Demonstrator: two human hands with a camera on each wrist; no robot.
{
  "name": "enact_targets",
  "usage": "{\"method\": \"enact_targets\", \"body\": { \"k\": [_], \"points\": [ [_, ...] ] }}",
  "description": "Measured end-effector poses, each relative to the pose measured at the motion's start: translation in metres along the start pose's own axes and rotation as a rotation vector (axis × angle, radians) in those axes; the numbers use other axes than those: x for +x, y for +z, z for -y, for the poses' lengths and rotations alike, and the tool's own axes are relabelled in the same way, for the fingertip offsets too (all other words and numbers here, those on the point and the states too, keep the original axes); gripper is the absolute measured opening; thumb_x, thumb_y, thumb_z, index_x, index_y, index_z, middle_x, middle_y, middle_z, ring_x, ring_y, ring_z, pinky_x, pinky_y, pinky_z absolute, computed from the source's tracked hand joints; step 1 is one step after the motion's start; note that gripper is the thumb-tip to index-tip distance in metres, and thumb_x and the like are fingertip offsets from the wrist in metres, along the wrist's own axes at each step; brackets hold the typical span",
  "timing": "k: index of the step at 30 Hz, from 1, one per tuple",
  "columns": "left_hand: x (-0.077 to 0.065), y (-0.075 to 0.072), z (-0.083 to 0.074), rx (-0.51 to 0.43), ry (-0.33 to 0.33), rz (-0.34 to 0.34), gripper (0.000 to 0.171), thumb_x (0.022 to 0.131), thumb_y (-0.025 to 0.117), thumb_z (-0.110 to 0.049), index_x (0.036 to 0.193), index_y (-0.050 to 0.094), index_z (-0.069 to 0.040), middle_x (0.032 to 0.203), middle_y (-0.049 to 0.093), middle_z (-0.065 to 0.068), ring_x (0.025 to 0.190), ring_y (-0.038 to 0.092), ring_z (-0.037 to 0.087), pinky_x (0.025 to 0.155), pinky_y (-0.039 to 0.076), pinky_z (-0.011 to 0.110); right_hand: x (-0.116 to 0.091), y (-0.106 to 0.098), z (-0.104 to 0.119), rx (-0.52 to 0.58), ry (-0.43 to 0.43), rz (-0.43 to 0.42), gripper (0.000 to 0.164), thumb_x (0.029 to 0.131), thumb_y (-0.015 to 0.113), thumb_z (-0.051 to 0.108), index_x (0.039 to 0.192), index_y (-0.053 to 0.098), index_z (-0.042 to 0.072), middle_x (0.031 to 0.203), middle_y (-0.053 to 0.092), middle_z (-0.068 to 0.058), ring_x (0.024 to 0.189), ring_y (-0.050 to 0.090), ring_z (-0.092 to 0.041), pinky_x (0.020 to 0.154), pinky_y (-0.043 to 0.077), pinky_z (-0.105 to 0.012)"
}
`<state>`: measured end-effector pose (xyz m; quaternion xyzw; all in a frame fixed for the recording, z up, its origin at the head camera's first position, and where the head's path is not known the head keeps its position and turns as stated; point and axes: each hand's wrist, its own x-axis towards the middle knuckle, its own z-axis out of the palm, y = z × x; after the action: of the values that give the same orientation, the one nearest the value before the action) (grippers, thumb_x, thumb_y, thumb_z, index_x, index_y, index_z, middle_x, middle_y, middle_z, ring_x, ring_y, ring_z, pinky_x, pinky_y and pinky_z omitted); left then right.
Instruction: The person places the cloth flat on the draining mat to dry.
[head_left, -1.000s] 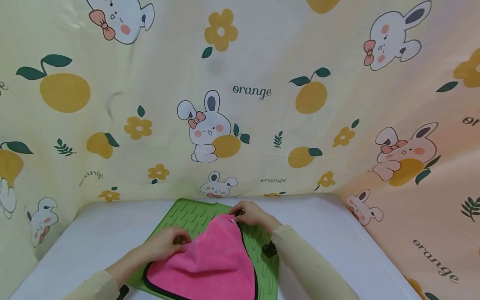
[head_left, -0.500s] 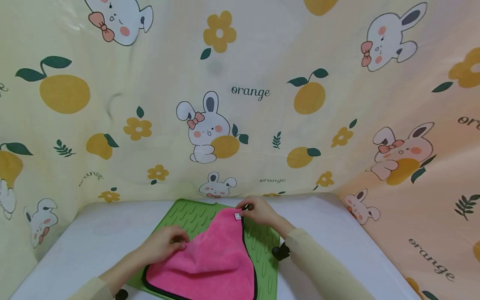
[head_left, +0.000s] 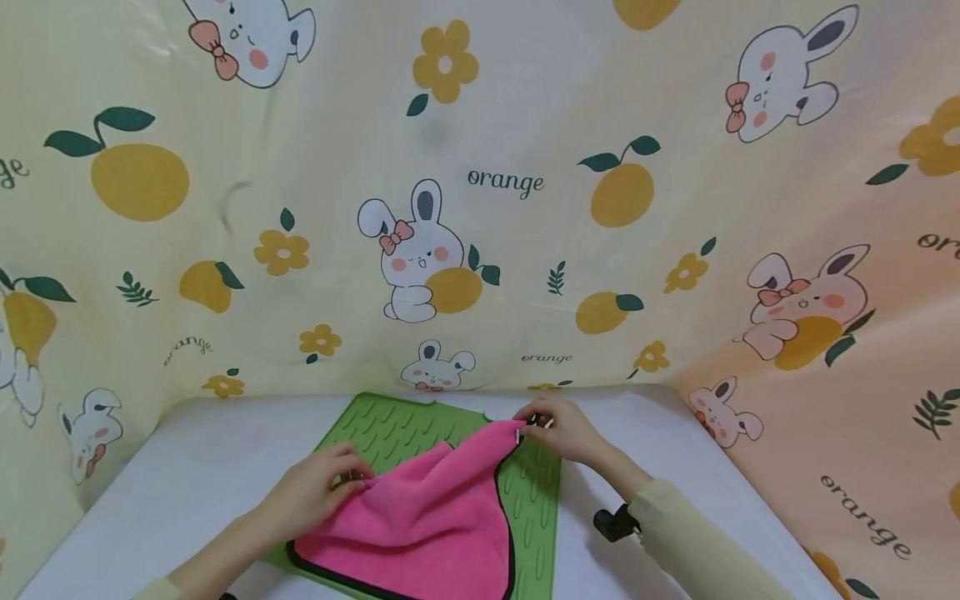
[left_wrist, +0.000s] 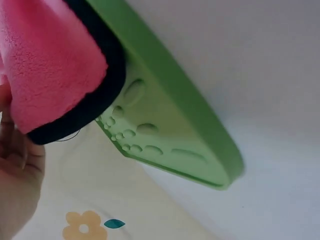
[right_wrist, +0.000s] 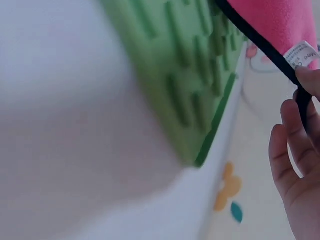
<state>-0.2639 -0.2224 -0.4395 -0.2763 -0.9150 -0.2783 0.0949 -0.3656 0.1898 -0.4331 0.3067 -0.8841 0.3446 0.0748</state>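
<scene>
A pink plush cloth (head_left: 420,517) with a black bound edge lies partly raised over a green ridged mat (head_left: 405,425). My right hand (head_left: 562,429) pinches its far right corner between thumb and fingers, beside a small white label (right_wrist: 301,54). At the cloth's left side my left hand (head_left: 322,483) pinches a fold of it, with the fabric bunched toward the fingers. Soft creases run across the middle between the two hands. In the left wrist view a rounded corner of the cloth (left_wrist: 60,70) hangs over the mat (left_wrist: 185,125) near the left fingers (left_wrist: 20,145).
The mat lies on a white table (head_left: 217,467) with bare surface on both sides. A cream curtain (head_left: 525,275) printed with rabbits and oranges rises behind and along the sides. A black wrist mount (head_left: 617,523) sits below the right sleeve.
My right hand has moved to the right, drawing the cloth's far corner with it and stretching the fabric diagonally. The left hand has stayed nearly in place, holding its fold.
</scene>
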Motion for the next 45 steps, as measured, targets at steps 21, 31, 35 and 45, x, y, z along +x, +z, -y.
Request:
{"method": "enact_targets", "body": {
  "k": [21,31,35,45],
  "points": [
    [0.012,0.008,-0.004,-0.131,0.042,0.277,0.014,0.104,0.065,-0.033,0.102,0.076,-0.024,0.094,0.059,-0.019,0.082,0.054,-0.001,0.071,0.051,0.026,-0.045,0.001,-0.026,-0.013,0.035,0.198,0.014,0.092,0.076,0.004,0.104,0.081,0.01,0.095,0.071,0.001,0.084,0.058,-0.002,0.074,0.052,-0.026],
    [0.054,0.022,0.002,-0.287,-0.09,0.233,0.017,0.104,0.065,-0.019,0.112,0.073,-0.007,0.103,0.072,0.003,0.091,0.063,0.015,0.074,0.054,0.028,-0.052,0.007,-0.03,0.009,0.027,0.204,0.013,0.092,0.076,0.006,0.104,0.08,0.008,0.099,0.073,0.001,0.086,0.059,-0.002,0.075,0.053,-0.026],
    [0.065,0.035,0.003,-0.307,-0.159,0.202,0.017,0.102,0.068,-0.014,0.115,0.071,-0.004,0.105,0.072,0.004,0.091,0.066,0.018,0.071,0.055,0.027,-0.052,0.007,-0.029,0.014,0.025,0.197,0.013,0.093,0.075,0.006,0.105,0.08,0.009,0.1,0.073,0.001,0.088,0.06,-0.003,0.075,0.053,-0.026],
    [0.078,0.056,0.003,-0.397,-0.188,0.185,0.016,0.098,0.071,-0.007,0.114,0.071,-0.005,0.109,0.072,0.007,0.094,0.069,0.021,0.076,0.058,0.032,-0.049,0.008,-0.028,0.008,-0.008,0.202,0.015,0.093,0.074,0.002,0.105,0.08,0.008,0.098,0.074,0.0,0.086,0.059,-0.003,0.074,0.052,-0.025]
  ]
}}
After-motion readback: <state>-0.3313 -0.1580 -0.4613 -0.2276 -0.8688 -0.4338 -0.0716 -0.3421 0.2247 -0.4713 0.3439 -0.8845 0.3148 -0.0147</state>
